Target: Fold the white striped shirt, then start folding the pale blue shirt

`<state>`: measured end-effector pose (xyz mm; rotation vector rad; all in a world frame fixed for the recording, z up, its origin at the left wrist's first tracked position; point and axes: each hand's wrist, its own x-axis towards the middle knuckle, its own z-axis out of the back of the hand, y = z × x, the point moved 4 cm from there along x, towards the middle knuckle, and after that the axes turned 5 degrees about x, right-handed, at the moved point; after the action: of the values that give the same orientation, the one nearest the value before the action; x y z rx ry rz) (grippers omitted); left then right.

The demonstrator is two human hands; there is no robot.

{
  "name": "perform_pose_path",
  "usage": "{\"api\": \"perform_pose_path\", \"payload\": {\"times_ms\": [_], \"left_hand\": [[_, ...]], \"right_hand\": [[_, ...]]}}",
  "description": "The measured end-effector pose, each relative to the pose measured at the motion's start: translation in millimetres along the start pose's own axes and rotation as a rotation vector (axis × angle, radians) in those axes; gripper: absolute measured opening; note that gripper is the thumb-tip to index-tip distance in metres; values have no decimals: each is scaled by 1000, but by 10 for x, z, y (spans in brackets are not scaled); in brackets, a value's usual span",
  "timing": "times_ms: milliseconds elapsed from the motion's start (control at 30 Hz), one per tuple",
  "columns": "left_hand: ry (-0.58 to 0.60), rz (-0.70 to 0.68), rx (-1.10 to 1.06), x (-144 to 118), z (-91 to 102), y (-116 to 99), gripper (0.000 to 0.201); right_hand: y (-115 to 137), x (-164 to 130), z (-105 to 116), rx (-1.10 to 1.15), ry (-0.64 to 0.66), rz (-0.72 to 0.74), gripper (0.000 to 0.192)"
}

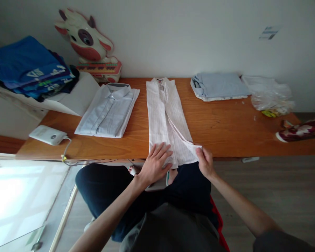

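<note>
Two hands meet at the near hem of the pink striped shirt (pixel 168 119), which lies on the table (pixel 225 129) folded into a narrow strip, its long axis running straight away toward the wall, collar far. Left hand (pixel 154 164) presses flat and open on the hem; right hand (pixel 205 161) pinches the hem's right corner. A folded white shirt (pixel 109 110) lies just left.

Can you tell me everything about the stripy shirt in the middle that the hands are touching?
The pink-striped shirt is white with thin pinkish lines, of light cloth. It lies folded into a long narrow strip on the wooden table, collar toward the wall, hem hanging slightly over the near edge. The left hand presses flat on its bottom end; the right hand pinches the bottom right corner.
</note>
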<state>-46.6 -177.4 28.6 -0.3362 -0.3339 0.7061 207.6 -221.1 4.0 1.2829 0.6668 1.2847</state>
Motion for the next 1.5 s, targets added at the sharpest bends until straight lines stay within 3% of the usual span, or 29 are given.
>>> {"api": "perform_pose_path", "payload": {"times_ms": [167,300,467,600,800,1000,1167,1333,1500], "left_hand": [[26,-8,23,-13,-31,17,55],[43,-29,6,-26,-11,57,60],[89,-120,-11,15,110,141,64],[127,-187,-88,201,234,286,46],[112,-278,-86,515,167,476,39],[114,-264,-122,533,171,515,31],[52,-245,-149,669,223,545,33],[77,-319,33,869,13,596,51],[102,-326,111,871,-183,627,60]], "right_hand": [[213,26,-201,-206,466,348,42],[186,17,-284,-397,618,444,56],[202,40,-272,-448,674,481,64],[265,150,-314,-479,758,485,65],[198,226,-455,-523,820,545,72],[171,166,-472,-543,831,576,103],[209,191,-481,-587,842,601,100],[232,209,-487,-593,834,608,97],[161,168,-474,-598,809,628,96]]}}
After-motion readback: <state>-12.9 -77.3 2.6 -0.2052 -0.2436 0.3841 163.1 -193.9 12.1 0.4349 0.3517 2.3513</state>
